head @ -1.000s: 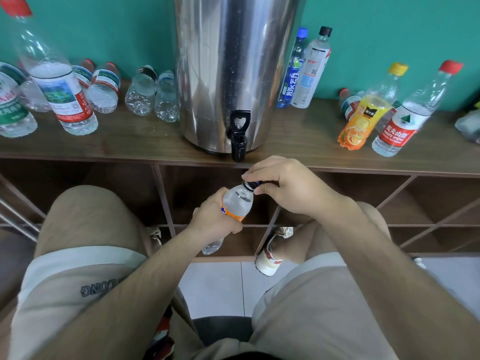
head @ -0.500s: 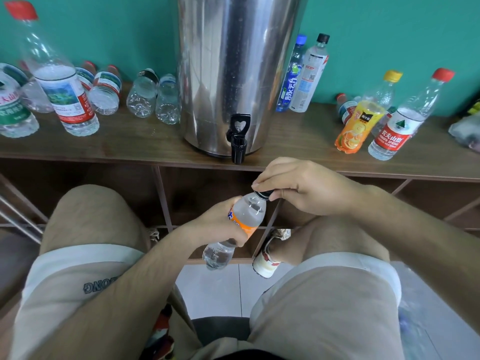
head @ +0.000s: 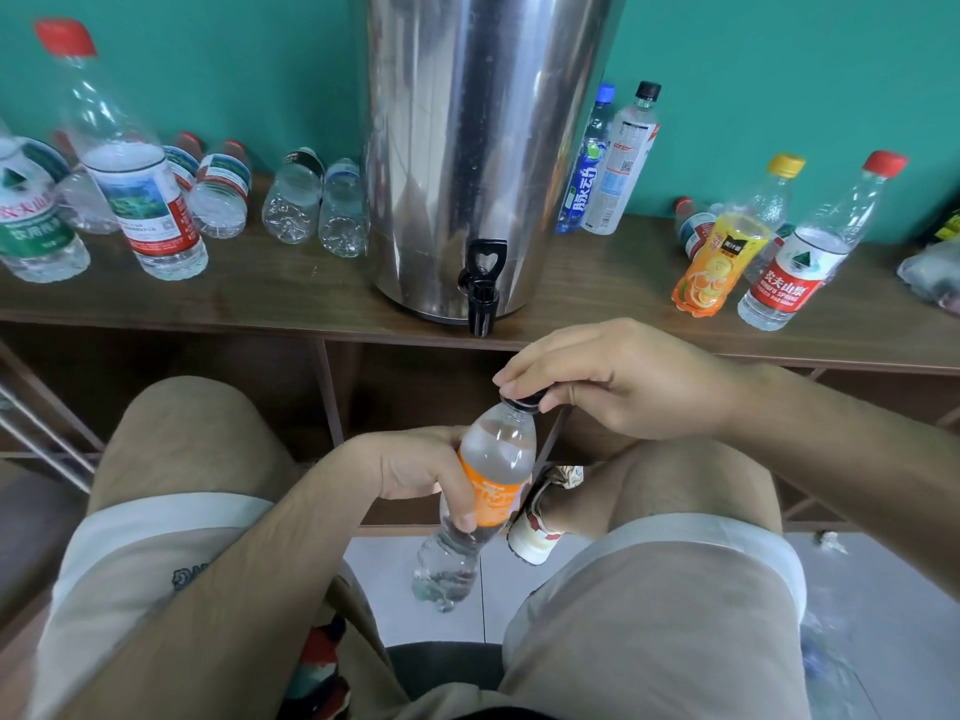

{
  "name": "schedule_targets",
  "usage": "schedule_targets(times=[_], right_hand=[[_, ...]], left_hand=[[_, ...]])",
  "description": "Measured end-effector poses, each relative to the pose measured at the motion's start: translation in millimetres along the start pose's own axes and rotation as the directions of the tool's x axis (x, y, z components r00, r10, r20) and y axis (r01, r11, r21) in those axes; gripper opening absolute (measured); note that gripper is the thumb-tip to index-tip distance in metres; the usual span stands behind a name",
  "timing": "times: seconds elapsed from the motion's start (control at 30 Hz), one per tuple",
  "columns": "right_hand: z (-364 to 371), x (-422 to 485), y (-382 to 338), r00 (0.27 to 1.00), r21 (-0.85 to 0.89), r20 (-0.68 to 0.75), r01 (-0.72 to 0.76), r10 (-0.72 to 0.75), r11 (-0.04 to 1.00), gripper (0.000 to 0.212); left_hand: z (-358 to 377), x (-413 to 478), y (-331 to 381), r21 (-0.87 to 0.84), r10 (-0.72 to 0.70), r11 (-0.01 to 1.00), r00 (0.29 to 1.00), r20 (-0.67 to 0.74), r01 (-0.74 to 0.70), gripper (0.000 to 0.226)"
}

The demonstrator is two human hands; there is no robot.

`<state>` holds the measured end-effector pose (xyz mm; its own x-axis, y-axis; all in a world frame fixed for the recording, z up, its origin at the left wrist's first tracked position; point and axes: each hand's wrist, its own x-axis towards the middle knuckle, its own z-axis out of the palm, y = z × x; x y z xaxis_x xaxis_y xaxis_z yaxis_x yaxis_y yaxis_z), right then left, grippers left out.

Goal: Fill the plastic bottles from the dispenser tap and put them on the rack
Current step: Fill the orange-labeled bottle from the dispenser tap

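The wooden rack [head: 270, 298] runs left to right across the far side, with the steel dispenser [head: 467, 148] standing on it and its black tap [head: 482, 298] over the near edge. Other bottles [head: 148, 210] stand or lie on the rack to either side.

Nearer than the tap and lower, between the person's knees, both hands grip one plastic bottle [head: 501, 449]. The left hand [head: 410, 470] is wrapped round its middle, fingers curled over the label. The right hand [head: 623, 381] comes in from the right, its thumb and fingertips pinching the cap [head: 525, 401].

The bottle is tilted: its long axis runs from the base, near and left over the floor tiles, up to the neck, far and right. It is clear plastic with an orange label and a dark cap.
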<state>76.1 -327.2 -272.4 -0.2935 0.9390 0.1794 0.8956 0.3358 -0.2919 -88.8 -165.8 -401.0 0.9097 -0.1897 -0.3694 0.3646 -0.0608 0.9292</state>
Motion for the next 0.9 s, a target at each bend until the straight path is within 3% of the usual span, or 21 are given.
schedule_targets(times=[0.1, 0.17, 0.23, 0.4, 0.57, 0.7, 0.9], right_hand=[[-7, 2, -6, 0.992, -0.091, 0.101, -0.061, 0.07, 0.994, 0.026], [-4, 7, -9, 0.977, -0.263, 0.181, -0.064, 0.114, 0.963, 0.044], [2, 10, -10, 0.982, -0.34, 0.152, -0.053, 0.111, 0.939, 0.052], [7, 1, -8, 0.961, -0.023, -0.012, -0.275, 0.275, 0.961, 0.037], [13, -4, -5, 0.931, 0.147, -0.169, -0.302, 0.324, 0.942, 0.031], [7, -5, -4, 0.956, 0.127, -0.166, -0.223, 0.242, 0.967, 0.033], [-12, -3, -4, 0.992, -0.013, -0.009, -0.129, 0.129, 0.992, 0.032]], left_hand=[[0, 1, -1, 0.031, 0.005, 1.0, 1.0, 0.023, -0.005, 0.064], [0, 3, -2, 0.053, 0.04, 0.998, 0.999, -0.019, -0.038, 0.066], [-1, 4, -1, 0.037, 0.077, 0.997, 0.995, -0.066, -0.075, 0.069], [0, 5, 1, -0.024, 0.143, 0.989, 0.983, -0.117, -0.147, 0.071], [-1, 5, 3, -0.025, 0.163, 0.985, 0.975, -0.151, -0.169, 0.069], [1, 7, 2, -0.034, 0.16, 0.985, 0.971, -0.177, -0.169, 0.064], [1, 7, 2, -0.036, 0.148, 0.987, 0.971, -0.188, -0.158, 0.062]])
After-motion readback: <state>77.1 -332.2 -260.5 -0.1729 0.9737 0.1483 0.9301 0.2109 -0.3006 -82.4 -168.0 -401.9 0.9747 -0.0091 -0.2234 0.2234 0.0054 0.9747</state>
